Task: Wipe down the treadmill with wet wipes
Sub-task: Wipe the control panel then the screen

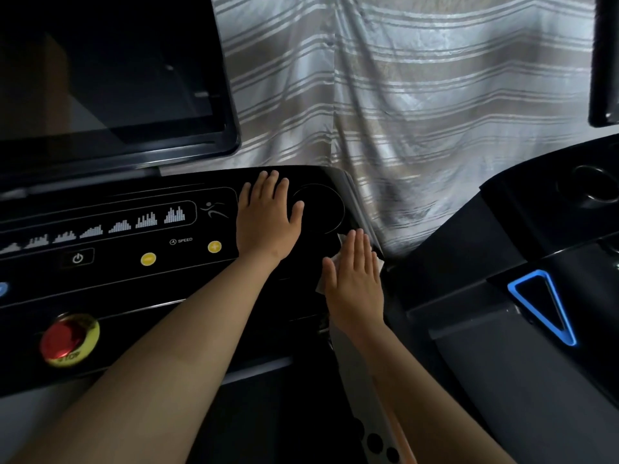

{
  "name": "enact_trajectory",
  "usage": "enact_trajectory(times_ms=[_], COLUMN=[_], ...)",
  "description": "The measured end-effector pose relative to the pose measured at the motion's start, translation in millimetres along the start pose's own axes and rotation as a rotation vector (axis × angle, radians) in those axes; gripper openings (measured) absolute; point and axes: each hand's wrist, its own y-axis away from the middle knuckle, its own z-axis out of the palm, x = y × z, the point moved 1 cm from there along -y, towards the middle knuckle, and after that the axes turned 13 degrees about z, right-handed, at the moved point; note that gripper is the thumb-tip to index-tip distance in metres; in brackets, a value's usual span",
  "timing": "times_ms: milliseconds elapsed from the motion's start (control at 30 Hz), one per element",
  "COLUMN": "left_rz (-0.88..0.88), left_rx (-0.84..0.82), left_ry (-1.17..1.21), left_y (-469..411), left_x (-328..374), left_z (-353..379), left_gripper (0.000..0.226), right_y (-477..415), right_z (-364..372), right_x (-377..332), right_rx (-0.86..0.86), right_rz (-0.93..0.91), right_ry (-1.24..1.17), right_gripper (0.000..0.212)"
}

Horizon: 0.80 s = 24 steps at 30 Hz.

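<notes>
A dim room with a pale striped curtain hanging behind a glossy black treadmill console. The thin white wet wipe lies flat at the console's right edge, mostly hidden under the right hand, which presses it down with straight, closed-up fingers. The left hand rests flat and spread on the console just beside a shallow round recess, holding nothing. Further left are the yellow round speed buttons, a red domed stop button and the dark flat screen. No wet streaks show, so finished areas cannot be told; I judge the wiping is at the right corner, with panel and screen likely still left.
</notes>
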Motion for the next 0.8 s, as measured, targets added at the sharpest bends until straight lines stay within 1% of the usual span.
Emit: enact_trajectory(times_ms=[67, 133, 233, 300, 433, 567, 633, 700, 733, 800], left_rz=[0.003, 0.001, -0.005, -0.001, 0.002, 0.009, 0.005, 0.004, -0.002, -0.027], left_rx=[0.003, 0.008, 0.022, 0.034, 0.05, 0.05, 0.07, 0.125, 0.144, 0.165], left_ry=[-0.002, 0.007, 0.034, 0.037, 0.048, 0.06, 0.118, 0.252, 0.328, 0.412], left_y=[-0.4, -0.4, -1.1, -1.3, -0.6, -2.4, -0.6, 1.5, 3.1, 7.3], left_x=[0.0, -0.3, -1.0, -2.3, -2.8, -4.1, -4.8, -5.2, -5.2, -4.9], left_z=[0.3, 0.4, 1.2, 2.5, 1.7, 2.8, 1.6, -1.2, -3.9, -10.9], left_gripper=[0.056, 0.055, 0.053, 0.053, 0.054, 0.054, 0.05, 0.042, 0.037, 0.033], right_y=[-1.2, -3.7, -13.8, -21.0, -26.6, -28.0, -27.0, -27.7, -28.6, -32.1], right_z=[1.2, -0.4, -4.2, -4.7, -1.6, -2.3, -8.1, -17.6, -23.0, -33.9], right_x=[0.0, -0.4, -1.9, -4.1, -8.2, -8.1, -7.8, -10.3, -12.4, -21.3], right_rx=[-0.009, -0.025, -0.049, -0.035, 0.056, 0.039, 0.011, -0.004, 0.008, 0.051], right_rz=[0.001, -0.013, -0.028, -0.014, 0.032, 0.034, 0.068, 0.145, 0.17, 0.157], right_ry=[-0.003, 0.01, 0.014, -0.047, -0.166, -0.208, -0.345, -0.537, -0.608, -0.692], right_gripper=[0.089, 0.084, 0.062, 0.055, 0.049, 0.048, 0.048, 0.048, 0.048, 0.048])
